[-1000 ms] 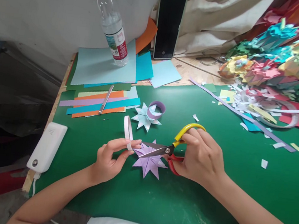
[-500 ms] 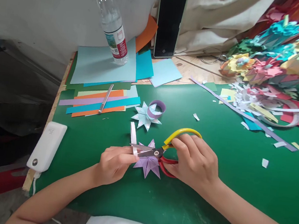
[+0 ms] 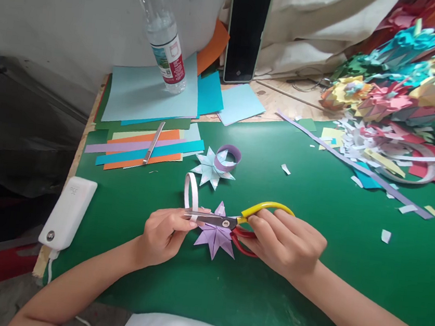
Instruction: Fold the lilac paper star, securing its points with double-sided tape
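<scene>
Between thumb and fingers, my left hand (image 3: pixel 166 234) pinches a looped white paper strip (image 3: pixel 188 188) that stands up above the fingertips. My right hand (image 3: pixel 287 239) grips a pair of scissors (image 3: pixel 226 222) with one yellow and one red handle. Their blades lie nearly closed across the strip, right at my left fingertips. Under the scissors a purple folded paper star (image 3: pixel 215 241) rests on the green table, partly covered by the blades. Farther back is a light blue paper star (image 3: pixel 209 168) with a purple paper ring (image 3: pixel 227 158) on its right side.
Paper strips (image 3: pixel 136 149) with metal tweezers (image 3: pixel 154 143) lie at left, near a white power bank (image 3: pixel 68 213). Behind stand a water bottle (image 3: pixel 163 47) on paper sheets and a phone (image 3: pixel 248 33). Paper scraps (image 3: pixel 365 143) and folded paper flowers (image 3: pixel 404 74) fill the right.
The scissor blades have closed over the white strip and the yellow handle has dropped toward the red one. The strip has turned, so its loop now shows.
</scene>
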Motion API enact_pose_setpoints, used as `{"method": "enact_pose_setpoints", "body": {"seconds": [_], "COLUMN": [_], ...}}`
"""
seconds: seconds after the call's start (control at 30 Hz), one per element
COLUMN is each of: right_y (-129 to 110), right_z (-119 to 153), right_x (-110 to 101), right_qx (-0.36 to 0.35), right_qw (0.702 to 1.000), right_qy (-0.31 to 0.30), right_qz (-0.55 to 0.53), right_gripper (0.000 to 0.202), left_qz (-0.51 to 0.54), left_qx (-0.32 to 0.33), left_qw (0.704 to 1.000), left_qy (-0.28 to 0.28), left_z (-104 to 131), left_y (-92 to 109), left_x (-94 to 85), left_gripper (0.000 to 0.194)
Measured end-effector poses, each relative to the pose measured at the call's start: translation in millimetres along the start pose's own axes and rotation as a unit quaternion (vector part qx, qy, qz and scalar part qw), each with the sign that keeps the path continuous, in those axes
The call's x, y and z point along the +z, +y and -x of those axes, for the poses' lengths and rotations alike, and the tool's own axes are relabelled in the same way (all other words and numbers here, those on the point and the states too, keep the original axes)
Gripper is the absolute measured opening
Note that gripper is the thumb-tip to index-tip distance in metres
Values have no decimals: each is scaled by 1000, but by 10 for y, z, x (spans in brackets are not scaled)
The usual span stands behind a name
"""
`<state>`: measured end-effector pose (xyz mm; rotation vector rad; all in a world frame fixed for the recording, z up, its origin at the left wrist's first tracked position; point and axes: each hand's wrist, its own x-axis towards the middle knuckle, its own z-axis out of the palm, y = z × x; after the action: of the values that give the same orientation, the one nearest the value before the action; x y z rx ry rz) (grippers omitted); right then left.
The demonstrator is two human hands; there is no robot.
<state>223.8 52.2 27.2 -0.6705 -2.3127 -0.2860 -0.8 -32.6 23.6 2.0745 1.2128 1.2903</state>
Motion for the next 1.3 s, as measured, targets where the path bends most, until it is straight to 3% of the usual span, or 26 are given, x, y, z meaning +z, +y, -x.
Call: {"method": "enact_pose_setpoints", "body": {"seconds": [0.17, 0.3, 0.47, 0.63, 0.83, 1.0, 1.3], "right_y": [32, 131, 279, 388, 418, 435, 451], "right_z": [3, 43, 98, 121, 106, 99, 108], "right_x": [14, 48, 130, 171, 165, 165, 172], "right_qx": [5, 40, 158, 286, 288, 283, 296], "right_qw": [1000, 999, 983, 941, 937, 937, 933], "right_qy": [-4, -6, -71, -169, -186, -188, -197], "right_qz": [-3, 28, 67, 55, 66, 77, 62], "right_gripper": [28, 28, 27, 31, 30, 30, 28], "left_qz": [-11, -126, -356, -427, -432, -399, -195], "left_qx": [-6, 30, 19, -40, -52, -50, -156], "left_qw": [1000, 992, 934, 903, 900, 915, 965], "left_qy": [27, 1, 24, 20, -18, -16, -82], "left_z": [-20, -11, 5, 3, -6, -53, 33], "left_y": [0, -75, -271, -407, -399, -300, -150], "left_x": [15, -22, -129, -172, -170, -148, 14], "left_gripper": [29, 26, 20, 14, 27, 23, 19]}}
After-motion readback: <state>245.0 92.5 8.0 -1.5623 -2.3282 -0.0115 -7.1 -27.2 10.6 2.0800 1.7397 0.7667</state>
